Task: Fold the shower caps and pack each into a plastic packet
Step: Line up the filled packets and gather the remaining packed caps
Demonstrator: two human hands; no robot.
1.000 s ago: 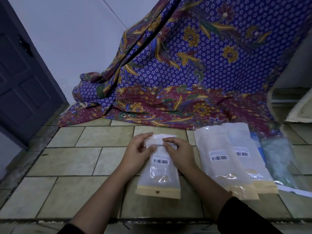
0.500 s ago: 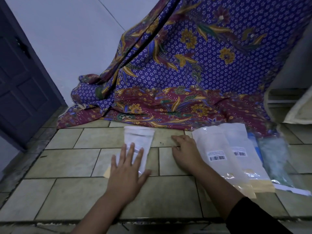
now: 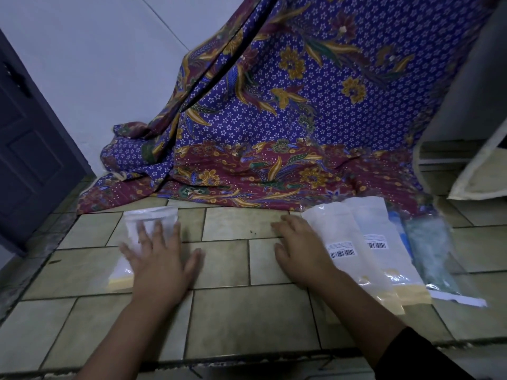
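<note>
Left hand [image 3: 160, 260] spread over a clear, yellow-ended packet [image 3: 150, 219] at 9 o'clock; right hand [image 3: 303, 255] flat, holding nothing.

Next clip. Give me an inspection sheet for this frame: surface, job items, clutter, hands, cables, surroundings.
Surface: tiled floor, beige tiles with dark grout.
Job's things: left packet lying flat; barcoded packets, two overlapping at right; clear bag with greenish contents beside them.
Clutter: blue item, mostly hidden between packets and bag.
Hands: left hand flat on the left packet, fingers straight; right hand spread on the floor beside the barcoded packets.
Cables: nothing seen.
Surroundings: patterned cloth draped behind; dark door at left; pale wall.
</note>
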